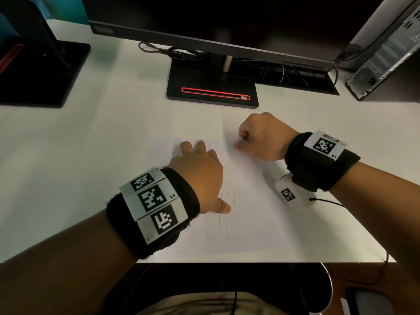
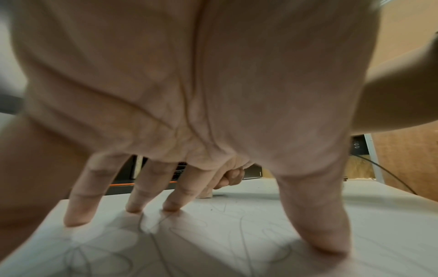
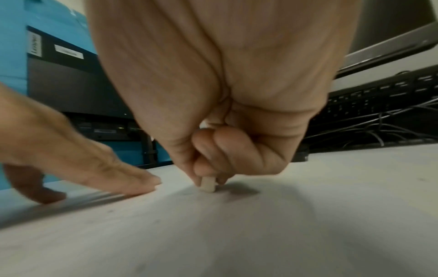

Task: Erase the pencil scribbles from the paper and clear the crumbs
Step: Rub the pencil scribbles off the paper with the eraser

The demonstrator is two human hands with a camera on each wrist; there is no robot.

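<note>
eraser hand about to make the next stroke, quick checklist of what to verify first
1. Left hand pins the paper with spread fingers: ok.
2. Right hand pinches the eraser: ok.
3. Eraser tip touches the paper: ok.
4. Pencil scribbles all gone: not ok, loops remain near the left hand.
5. Crumbs cleared: cannot tell; only a few dark specks show.
6. Paper lies flat: ok.

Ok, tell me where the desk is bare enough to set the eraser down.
Bare desk lies left of the paper, between it and the black stand. Another bare strip lies right of the right hand. It is crowded behind: monitor base, cables.
</note>
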